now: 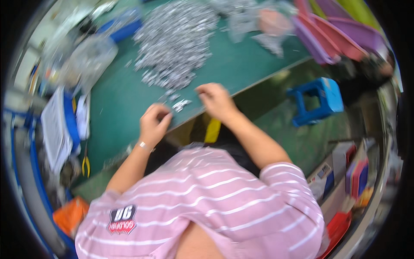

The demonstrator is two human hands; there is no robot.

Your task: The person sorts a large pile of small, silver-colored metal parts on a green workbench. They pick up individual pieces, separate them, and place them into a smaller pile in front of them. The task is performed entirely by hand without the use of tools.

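Observation:
A large heap of small silvery metal-looking pieces (pixel 177 41) spreads over the green tabletop (pixel 114 95). Several loose pieces (pixel 181 105) lie apart from it, close to the table's near edge. My left hand (pixel 153 124) is just left of these, its fingers curled in and its thumb close to the index finger. On their other side my right hand (pixel 216 102) is above the table edge, fingers bent and drawn together. Blur hides whether a small piece is between the fingertips of either hand.
Clear plastic bags (pixel 92 58) and a blue tray (pixel 125 26) are at the far left, papers (pixel 56 129) and yellow-handled pliers (pixel 86 166) nearer. Pink and purple bins (pixel 317 39) stand far right. A blue stool (pixel 319 101) is on the floor at right.

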